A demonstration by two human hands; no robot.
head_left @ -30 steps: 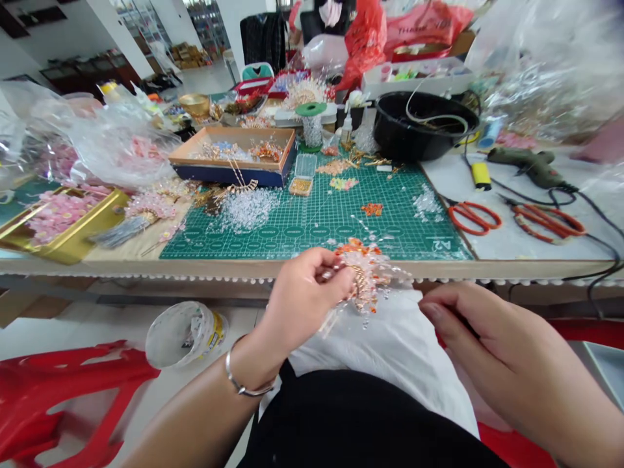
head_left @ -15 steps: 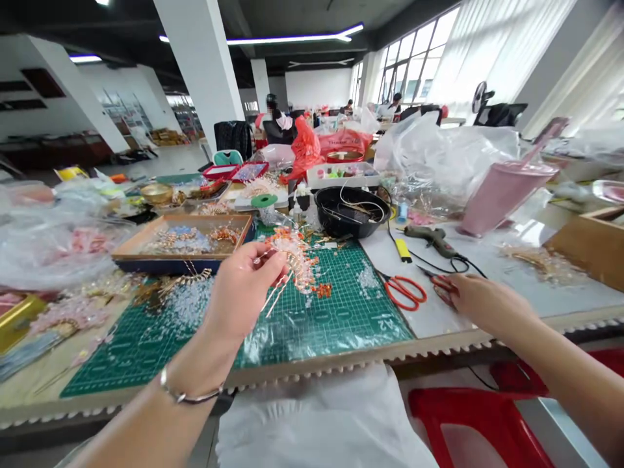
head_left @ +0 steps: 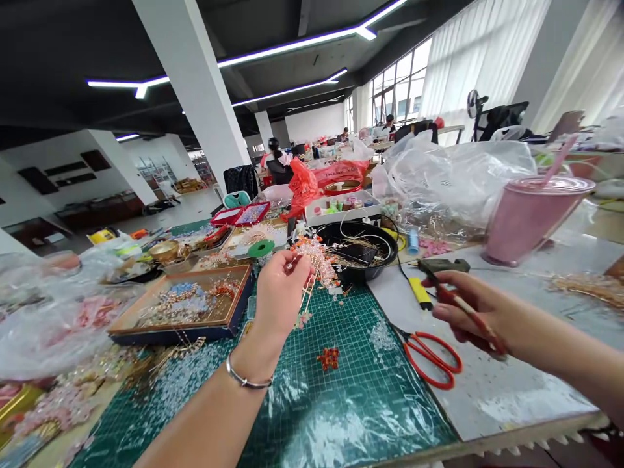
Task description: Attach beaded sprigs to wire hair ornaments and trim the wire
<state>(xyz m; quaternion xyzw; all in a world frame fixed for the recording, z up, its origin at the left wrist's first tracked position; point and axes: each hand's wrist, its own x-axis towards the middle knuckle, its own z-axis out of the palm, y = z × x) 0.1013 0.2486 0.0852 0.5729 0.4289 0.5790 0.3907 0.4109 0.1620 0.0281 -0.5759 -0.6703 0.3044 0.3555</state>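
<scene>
The beaded hair ornament (head_left: 316, 259) is a cluster of orange, pink and clear beads wired onto gold-coloured stems, with several thin gold prongs hanging down from it. It is lifted clear of the table, above the far edge of the green cutting mat (head_left: 351, 403) and just in front of the black bowl (head_left: 385, 257).

The left hand (head_left: 280, 292) pinches the ornament at its near side. The thumb and the fingertips (head_left: 292, 261) are closed together on the wire base, and the other fingers are curled into the palm. A silver bangle (head_left: 246, 380) sits on that wrist.

The right hand (head_left: 470, 312) is raised over the white table surface to the right of the mat. Its fingers are wrapped around a slim red-handled tool (head_left: 489, 336), which lies slantwise across the palm. The tool's working end is hidden, so its exact kind cannot be told.

Red-handled scissors (head_left: 431, 354) lie flat just below the right hand, not touched. A small orange bead cluster (head_left: 329, 357) rests on the mat. A glue gun (head_left: 441, 265) lies beyond the right hand, and a wooden tray (head_left: 146, 322) of ornaments stands left of the left hand.
</scene>
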